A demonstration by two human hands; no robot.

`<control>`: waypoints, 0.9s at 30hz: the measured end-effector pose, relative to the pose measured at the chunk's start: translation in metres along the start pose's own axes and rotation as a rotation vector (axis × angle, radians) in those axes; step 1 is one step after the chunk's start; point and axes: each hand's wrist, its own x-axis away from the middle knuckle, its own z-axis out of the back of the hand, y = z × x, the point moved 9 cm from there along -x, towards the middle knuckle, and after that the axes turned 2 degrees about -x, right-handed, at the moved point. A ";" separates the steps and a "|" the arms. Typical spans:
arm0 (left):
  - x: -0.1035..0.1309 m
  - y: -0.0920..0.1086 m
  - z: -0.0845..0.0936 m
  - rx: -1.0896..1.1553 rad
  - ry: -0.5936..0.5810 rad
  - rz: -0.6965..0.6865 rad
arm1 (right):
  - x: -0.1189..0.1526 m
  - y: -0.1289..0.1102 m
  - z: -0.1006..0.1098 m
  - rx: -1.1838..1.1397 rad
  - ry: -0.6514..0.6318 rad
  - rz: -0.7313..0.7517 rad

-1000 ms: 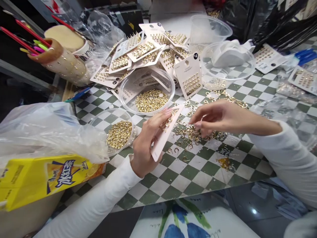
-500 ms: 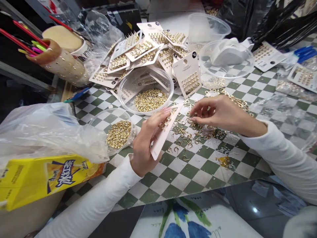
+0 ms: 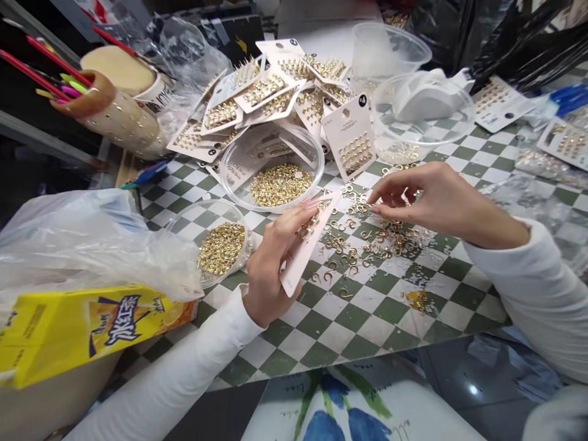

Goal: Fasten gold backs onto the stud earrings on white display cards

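Note:
My left hand (image 3: 273, 257) is closed around a white earring card (image 3: 303, 251), which it holds tilted on edge. Gold studs show along the card's face, partly behind my fingers. To the right, my right hand (image 3: 420, 193) has its thumb and forefinger pinched together low over a loose pile of small gold hoop earrings (image 3: 353, 257). Whatever lies between those fingertips is too small to make out. A round clear tub (image 3: 225, 184) of small gold earring backs (image 3: 281, 185) stands just behind the card. Another clear tub (image 3: 184, 214) with gold backs (image 3: 222, 248) sits left of my left hand.
Filled earring cards (image 3: 264, 92) are heaped at the back, one card (image 3: 351, 138) leaning forward. Clear tubs (image 3: 422, 138) stand back right. A yellow drink carton (image 3: 59, 334) and plastic bag (image 3: 92, 239) lie left, near a pen holder (image 3: 119, 122). The checkered table's front edge (image 3: 367, 355) is close.
My right hand has shifted right and slightly up over the hoop pile, fingertips still pinched. My left hand keeps the card in almost the same place.

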 end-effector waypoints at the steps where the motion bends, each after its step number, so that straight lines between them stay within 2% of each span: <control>1: 0.000 0.000 0.000 0.002 0.001 0.002 | -0.001 0.003 -0.003 0.012 0.011 -0.006; 6: 0.001 -0.001 0.000 0.014 -0.007 -0.009 | -0.007 0.016 -0.015 0.092 -0.013 -0.060; 13: 0.001 -0.002 -0.002 0.013 -0.025 0.009 | -0.002 0.019 -0.012 0.057 -0.143 -0.092; 19: 0.001 -0.002 -0.002 0.001 -0.024 0.031 | -0.007 0.012 -0.011 -0.001 -0.021 -0.056; 23: 0.000 -0.002 -0.003 -0.008 -0.031 0.032 | -0.011 0.012 -0.025 0.024 -0.099 -0.034; 27: -0.001 0.001 -0.003 -0.030 -0.038 0.026 | -0.008 0.004 -0.023 -0.006 -0.087 0.042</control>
